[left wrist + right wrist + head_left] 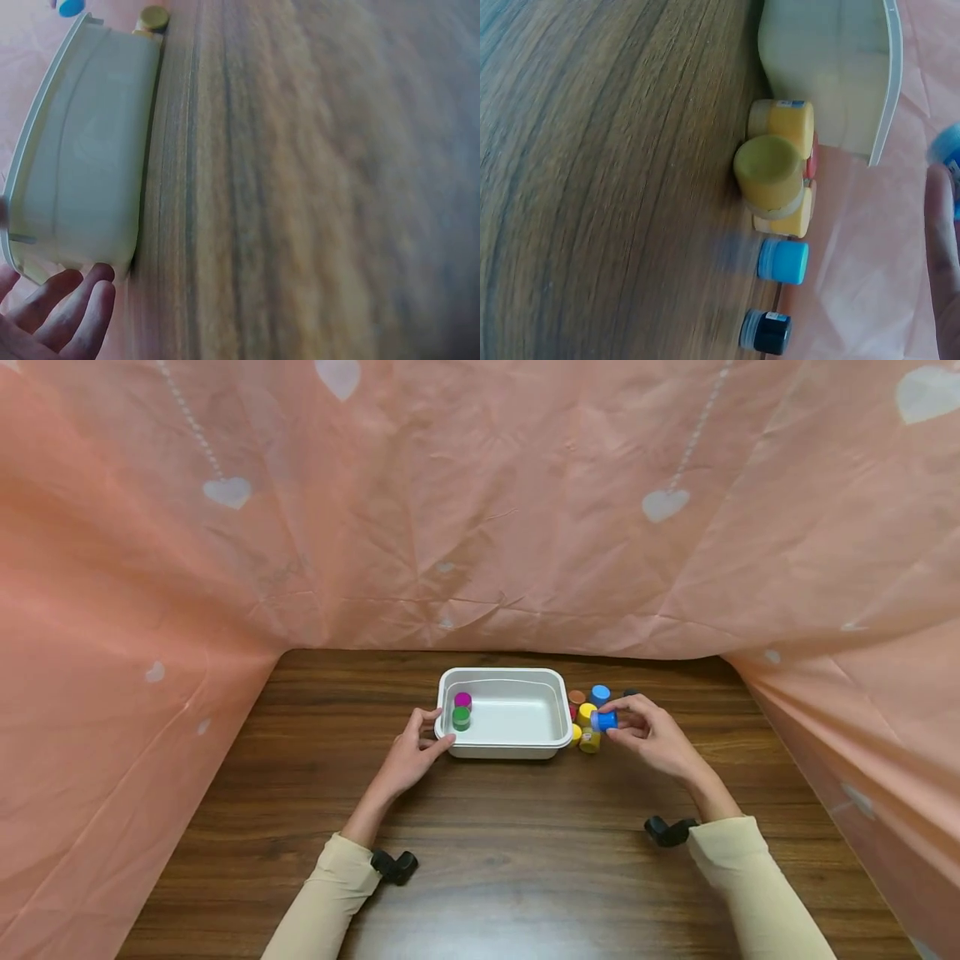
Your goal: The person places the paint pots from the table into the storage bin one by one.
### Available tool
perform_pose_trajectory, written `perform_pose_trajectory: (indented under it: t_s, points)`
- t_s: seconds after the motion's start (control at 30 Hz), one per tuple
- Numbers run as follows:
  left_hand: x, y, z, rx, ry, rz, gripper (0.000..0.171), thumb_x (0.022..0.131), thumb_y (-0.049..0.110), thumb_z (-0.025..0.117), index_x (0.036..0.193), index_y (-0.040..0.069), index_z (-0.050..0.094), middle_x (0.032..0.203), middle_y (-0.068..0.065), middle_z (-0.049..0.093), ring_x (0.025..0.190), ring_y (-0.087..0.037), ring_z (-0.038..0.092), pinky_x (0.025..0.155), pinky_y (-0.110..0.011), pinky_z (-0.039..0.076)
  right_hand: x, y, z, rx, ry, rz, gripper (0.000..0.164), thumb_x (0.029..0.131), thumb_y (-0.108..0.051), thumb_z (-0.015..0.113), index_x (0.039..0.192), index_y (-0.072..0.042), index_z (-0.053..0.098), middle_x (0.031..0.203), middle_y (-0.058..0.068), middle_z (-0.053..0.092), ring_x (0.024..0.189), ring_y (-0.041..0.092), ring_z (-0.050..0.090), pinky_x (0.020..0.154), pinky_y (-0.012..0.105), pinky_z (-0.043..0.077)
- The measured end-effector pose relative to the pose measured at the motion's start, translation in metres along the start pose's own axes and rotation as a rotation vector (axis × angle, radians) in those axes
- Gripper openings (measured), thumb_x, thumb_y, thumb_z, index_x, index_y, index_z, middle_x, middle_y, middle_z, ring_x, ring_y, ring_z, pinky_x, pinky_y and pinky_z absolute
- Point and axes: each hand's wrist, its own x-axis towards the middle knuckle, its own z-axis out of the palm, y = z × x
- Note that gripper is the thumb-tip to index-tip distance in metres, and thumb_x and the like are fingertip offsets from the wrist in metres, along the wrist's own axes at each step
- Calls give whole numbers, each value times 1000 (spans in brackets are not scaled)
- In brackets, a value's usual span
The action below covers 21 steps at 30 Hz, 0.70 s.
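A white plastic tray (517,748) sits on the table. Inside, at its left end, are a small magenta-lidded jar (462,700) and a green-lidded jar (461,718). My left hand (408,752) holds the tray's left end, thumb at the front corner; in the left wrist view its fingers (71,311) bend against the outer wall. My right hand (654,733) pinches a small blue paint jar (606,721), tipped sideways, above the jars right of the tray. In the right wrist view only part of this blue jar (951,154) shows.
Beside the tray's right end cluster several small jars: yellow (587,713), dark yellow (590,742), brown (577,697), light blue (599,695) and a partly hidden red one. A black jar (771,332) stands farther right. Pink cloth (480,527) hangs behind and along the sides.
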Motion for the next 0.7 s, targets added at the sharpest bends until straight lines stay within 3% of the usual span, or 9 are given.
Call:
perform_pose_trajectory:
  t_s: [0.2,0.4,0.5,0.7]
  points:
    - [2,0,4,-7,5,6,41,100,27,71,129,8,50,155,-12,52,114,-34,69,95,-45,57,2,-7,2,20,100,1,31,96,-12,76,122,-2,63,123,18,54,100,16,68,81,14,56]
    - [-1,0,2,-11,7,0,42,101,27,71,130,6,49,156,-13,52,112,-35,69,94,-45,57,8,-15,8,37,126,-13,38,97,-9,73,132,-1,60,122,19,50,108,34,67,84,11,53]
    - [-1,1,1,-12,5,-4,41,101,26,71,129,7,49,156,-13,51,113,-35,69,95,-45,57,12,-19,11,55,136,-17,39,97,-9,73,134,-2,61,121,19,50,111,36,65,85,10,53]
    - [0,1,0,-5,3,-10,43,101,26,70,131,5,48,157,-12,50,115,-35,68,95,-46,57,19,-24,18,140,126,-36,41,93,0,74,130,4,56,125,21,50,102,16,67,83,14,55]
